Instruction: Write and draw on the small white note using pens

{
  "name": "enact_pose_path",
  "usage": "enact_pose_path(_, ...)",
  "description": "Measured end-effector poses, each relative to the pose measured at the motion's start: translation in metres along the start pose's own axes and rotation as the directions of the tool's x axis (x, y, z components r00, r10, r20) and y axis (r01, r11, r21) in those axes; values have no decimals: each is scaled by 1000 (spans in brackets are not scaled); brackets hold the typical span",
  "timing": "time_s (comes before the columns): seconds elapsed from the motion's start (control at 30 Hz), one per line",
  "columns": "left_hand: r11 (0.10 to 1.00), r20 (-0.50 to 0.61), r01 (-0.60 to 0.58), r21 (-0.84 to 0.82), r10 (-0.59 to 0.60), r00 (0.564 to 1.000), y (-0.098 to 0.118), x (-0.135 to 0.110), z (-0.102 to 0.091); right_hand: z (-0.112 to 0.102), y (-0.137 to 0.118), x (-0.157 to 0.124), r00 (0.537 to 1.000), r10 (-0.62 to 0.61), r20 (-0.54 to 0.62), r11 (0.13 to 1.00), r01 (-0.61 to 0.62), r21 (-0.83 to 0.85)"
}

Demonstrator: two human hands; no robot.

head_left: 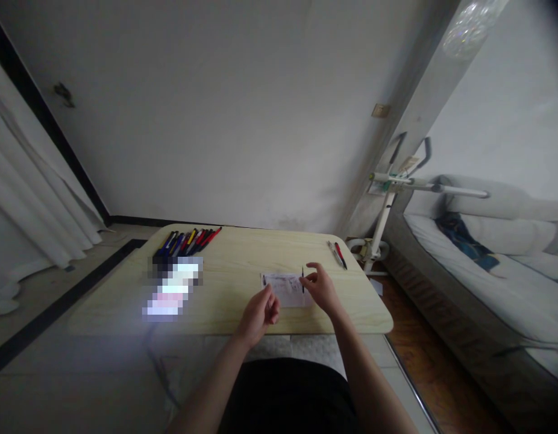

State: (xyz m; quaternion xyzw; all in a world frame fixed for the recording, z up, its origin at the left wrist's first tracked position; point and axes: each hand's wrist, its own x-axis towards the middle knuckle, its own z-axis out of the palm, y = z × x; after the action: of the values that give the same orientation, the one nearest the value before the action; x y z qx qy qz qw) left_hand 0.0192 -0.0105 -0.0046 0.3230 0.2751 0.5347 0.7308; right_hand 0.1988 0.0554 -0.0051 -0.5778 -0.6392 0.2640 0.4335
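A slim dark stick [303, 286], likely a pen or refill, is at the 3 o'clock side of the paper [289, 296], pinched between the thumb and finger of the right hand [323, 290]; a light, mid-length grip should stop it twisting. The left hand [257, 310], at 8 o'clock, is loosely curled, whether around anything I cannot tell. The paper's small marks are unreadable, as is any brand on the loose pens [340, 255] at 2 o'clock.

Right hand [322, 290] holds a slim pen [303, 287] over paper [285, 293].
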Motion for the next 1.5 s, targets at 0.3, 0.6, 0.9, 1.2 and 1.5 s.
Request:
enact_pose_path(0.3, 1000, 19, -3, 14, 2, 1000, 0, 1, -1, 14, -11, -2, 1000, -29, -4, 928, 25, -372)
enact_pose_path(0.6, 1000, 12, 13, 9, -14, 1000, 0, 1, -2, 0, 6, -13, 989, -4, -150, 967, -34, -252)
enact_pose_path(0.9, 954, -54, -25, 298, 43, 998, -4, -1, 3, -2, 9, -28, 982, -10, -188, 996, -7, -85)
enact_pose_path(1.2, 936, -144, -34, 351, 89, 986, 0, 12, 3, 11, -17, -48, 991, -58, -124, 994, 70, 89)
enact_pose_path(1.5, 878, -280, -110, 466, 264, 923, 13, 22, -13, 48, -55, -70, 983, -181, 25, 944, 166, 284)
